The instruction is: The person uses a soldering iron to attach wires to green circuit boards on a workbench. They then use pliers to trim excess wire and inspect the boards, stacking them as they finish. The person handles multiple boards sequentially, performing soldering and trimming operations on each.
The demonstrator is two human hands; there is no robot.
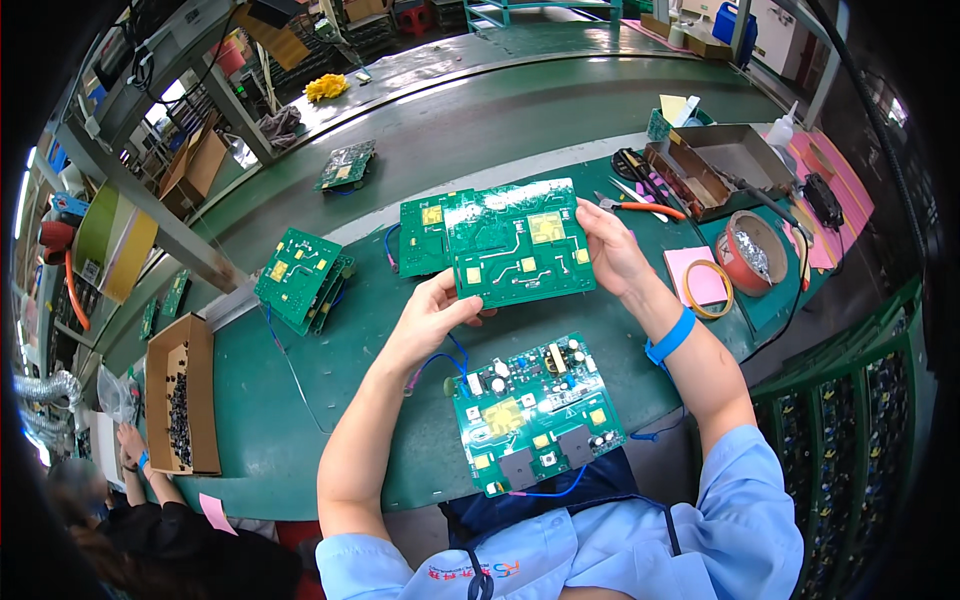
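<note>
Both my hands hold one green circuit board (500, 245) up over the bench, its flat side with yellow patches facing me. My left hand (437, 315) grips its lower left corner, thumb on top. At its right edge my right hand (612, 250) is closed, its fingers partly hidden behind. Under the held board, another circuit board (420, 235) shows at the left. Nearer me lies a populated circuit board (540, 415), component side up, with a blue wire (555, 492). It sits at the bench's front edge.
Stacked boards (298, 280) lie left, another stack (346, 165) farther back. A cardboard box (185, 400) of small black parts stands near a co-worker's hand (130, 443). At right are pliers (650, 208), a metal tray (725, 165), a red tub (752, 250) and a tape roll (708, 290).
</note>
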